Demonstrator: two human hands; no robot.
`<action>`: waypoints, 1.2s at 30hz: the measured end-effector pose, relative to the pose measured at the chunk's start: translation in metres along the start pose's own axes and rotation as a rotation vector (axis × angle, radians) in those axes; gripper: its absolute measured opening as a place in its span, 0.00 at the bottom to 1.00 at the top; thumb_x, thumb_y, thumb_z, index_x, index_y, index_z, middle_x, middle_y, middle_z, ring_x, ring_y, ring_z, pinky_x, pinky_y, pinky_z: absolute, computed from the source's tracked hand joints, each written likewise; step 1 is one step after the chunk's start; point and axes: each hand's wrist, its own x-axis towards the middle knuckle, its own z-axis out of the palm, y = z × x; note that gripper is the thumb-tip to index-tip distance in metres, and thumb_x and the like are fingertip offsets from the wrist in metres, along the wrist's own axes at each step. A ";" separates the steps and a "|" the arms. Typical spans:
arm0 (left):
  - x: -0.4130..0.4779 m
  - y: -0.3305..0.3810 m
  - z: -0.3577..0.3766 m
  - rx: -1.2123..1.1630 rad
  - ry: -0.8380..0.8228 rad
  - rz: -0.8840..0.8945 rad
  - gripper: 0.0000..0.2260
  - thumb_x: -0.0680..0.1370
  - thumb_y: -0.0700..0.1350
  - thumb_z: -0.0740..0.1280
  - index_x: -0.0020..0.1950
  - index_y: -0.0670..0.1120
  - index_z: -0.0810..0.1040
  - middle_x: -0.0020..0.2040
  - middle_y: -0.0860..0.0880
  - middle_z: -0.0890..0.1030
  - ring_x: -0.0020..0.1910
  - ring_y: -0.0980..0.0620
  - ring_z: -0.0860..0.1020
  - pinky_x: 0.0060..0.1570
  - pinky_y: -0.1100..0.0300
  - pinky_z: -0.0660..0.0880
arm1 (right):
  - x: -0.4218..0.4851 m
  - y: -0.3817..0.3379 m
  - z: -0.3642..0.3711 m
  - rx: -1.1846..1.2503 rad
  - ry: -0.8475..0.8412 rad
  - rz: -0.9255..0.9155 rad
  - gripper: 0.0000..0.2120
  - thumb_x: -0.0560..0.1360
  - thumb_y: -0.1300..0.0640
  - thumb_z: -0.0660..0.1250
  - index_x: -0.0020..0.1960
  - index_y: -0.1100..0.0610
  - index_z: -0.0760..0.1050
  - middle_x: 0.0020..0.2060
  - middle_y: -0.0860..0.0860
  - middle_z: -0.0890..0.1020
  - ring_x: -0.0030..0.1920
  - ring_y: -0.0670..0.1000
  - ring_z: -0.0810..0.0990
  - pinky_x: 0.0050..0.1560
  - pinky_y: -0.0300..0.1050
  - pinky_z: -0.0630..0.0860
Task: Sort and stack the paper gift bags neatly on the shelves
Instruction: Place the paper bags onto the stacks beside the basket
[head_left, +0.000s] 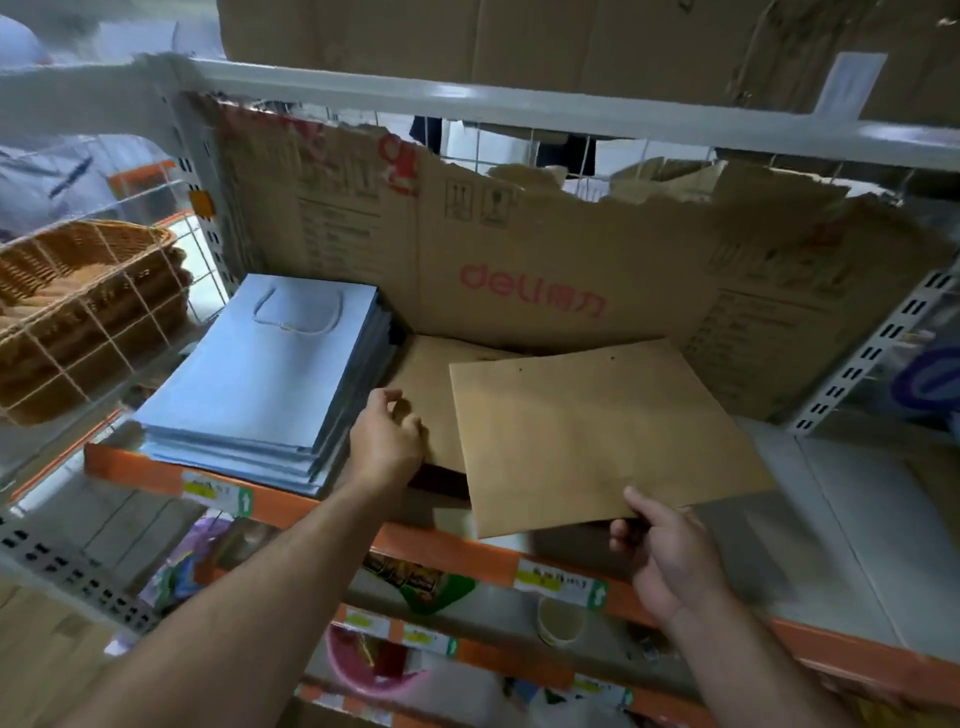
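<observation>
right hand (670, 561) pinches flat brown paper bag (602, 431) over shelf's (831, 493) front edge; left hand (387, 436), fingers loosely curled, touches brown bag stack (431, 384).

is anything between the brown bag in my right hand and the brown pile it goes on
Only the left hand: it rests on the near left part of the brown pile, beside the blue stack. The brown bag pinched by the right hand hangs over the rest of the pile, nothing else visible between them.
</observation>
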 end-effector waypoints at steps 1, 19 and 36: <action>0.003 0.001 0.000 0.028 -0.013 0.030 0.17 0.81 0.45 0.65 0.71 0.50 0.71 0.67 0.47 0.76 0.62 0.47 0.76 0.58 0.52 0.76 | -0.004 0.002 0.004 0.010 0.019 -0.013 0.07 0.79 0.66 0.65 0.49 0.55 0.77 0.31 0.51 0.80 0.22 0.45 0.72 0.20 0.37 0.69; -0.044 -0.074 -0.079 0.788 -0.529 0.800 0.24 0.74 0.71 0.56 0.63 0.59 0.65 0.63 0.54 0.66 0.65 0.51 0.62 0.71 0.50 0.60 | -0.049 0.045 0.075 0.129 0.213 -0.028 0.06 0.81 0.64 0.63 0.45 0.58 0.72 0.32 0.53 0.71 0.30 0.48 0.72 0.21 0.36 0.72; -0.044 -0.074 -0.080 0.750 -0.569 0.771 0.28 0.72 0.68 0.58 0.69 0.58 0.63 0.66 0.54 0.64 0.70 0.51 0.57 0.74 0.50 0.52 | -0.016 0.062 0.114 0.020 0.191 0.138 0.11 0.81 0.61 0.63 0.61 0.63 0.68 0.44 0.65 0.81 0.35 0.56 0.83 0.27 0.44 0.80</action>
